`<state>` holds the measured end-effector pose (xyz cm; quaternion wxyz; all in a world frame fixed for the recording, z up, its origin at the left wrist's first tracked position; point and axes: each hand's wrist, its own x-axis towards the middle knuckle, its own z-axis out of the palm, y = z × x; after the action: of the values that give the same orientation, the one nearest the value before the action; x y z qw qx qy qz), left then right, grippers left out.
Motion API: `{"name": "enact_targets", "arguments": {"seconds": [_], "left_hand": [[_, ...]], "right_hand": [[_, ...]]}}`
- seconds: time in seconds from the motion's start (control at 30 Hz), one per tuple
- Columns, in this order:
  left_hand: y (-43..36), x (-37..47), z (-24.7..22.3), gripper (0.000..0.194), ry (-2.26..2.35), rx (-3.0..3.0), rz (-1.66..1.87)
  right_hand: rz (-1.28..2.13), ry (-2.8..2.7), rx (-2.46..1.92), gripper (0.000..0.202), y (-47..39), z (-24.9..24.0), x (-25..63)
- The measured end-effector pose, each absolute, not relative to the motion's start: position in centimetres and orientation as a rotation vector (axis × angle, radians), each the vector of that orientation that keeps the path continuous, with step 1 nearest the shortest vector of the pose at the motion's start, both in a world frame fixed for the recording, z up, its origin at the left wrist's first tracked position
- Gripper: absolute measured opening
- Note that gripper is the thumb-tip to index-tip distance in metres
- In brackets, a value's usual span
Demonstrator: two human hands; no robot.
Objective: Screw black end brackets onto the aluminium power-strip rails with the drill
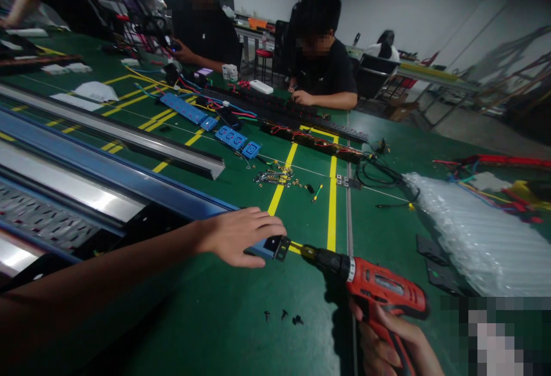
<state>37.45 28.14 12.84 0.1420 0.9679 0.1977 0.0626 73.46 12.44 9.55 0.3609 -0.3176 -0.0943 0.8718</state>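
Note:
A long blue metal rail (189, 202) runs from the left across the table. My left hand (243, 235) lies over its right end, fingers on top and thumb along the near side, gripping it. Fitted on that end is a black bracket with holes (281, 248). In my right hand (383, 336) is a red cordless drill (385, 287), my fingers wrapped round its handle. Its bit points left at the bracket; whether the tip touches, I cannot tell. Several black screws (284, 314) lie on the near tabletop.
Blue socket modules (232, 138) and a heap of small metal parts (275, 177) lie farther back on the green table (215, 330). Metal channels (129, 140) fill the left. Bubble wrap (469, 238) covers something at right. A person (322, 60) works across the table.

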Motion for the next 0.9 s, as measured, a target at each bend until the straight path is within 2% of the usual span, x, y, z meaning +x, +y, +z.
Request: {"name": "enact_targets", "arguments": {"seconds": [0.07,0.23,0.4,0.53,0.9], "left_hand": [[28.0,37.9,13.3,0.069,0.669,2.702,0.195],[27.7,40.4,14.0,0.036,0.903,2.688,0.272],[28.0,43.1,14.9,0.018,0.990,2.792,0.193],[28.2,44.6,15.3,0.016,1.040,2.853,0.037],[28.8,44.7,14.3,0.018,0.965,2.893,-0.070]], "right_hand": [[2.230,-0.248,-0.818,0.030,12.4,9.4,73.4],[2.167,-0.268,-0.840,0.029,11.7,9.2,73.7],[2.120,-0.319,-0.859,0.026,10.6,8.8,74.5],[2.135,-0.370,-0.811,0.027,10.3,8.2,74.8],[2.129,-0.371,-0.806,0.024,10.8,9.5,74.2]]}}
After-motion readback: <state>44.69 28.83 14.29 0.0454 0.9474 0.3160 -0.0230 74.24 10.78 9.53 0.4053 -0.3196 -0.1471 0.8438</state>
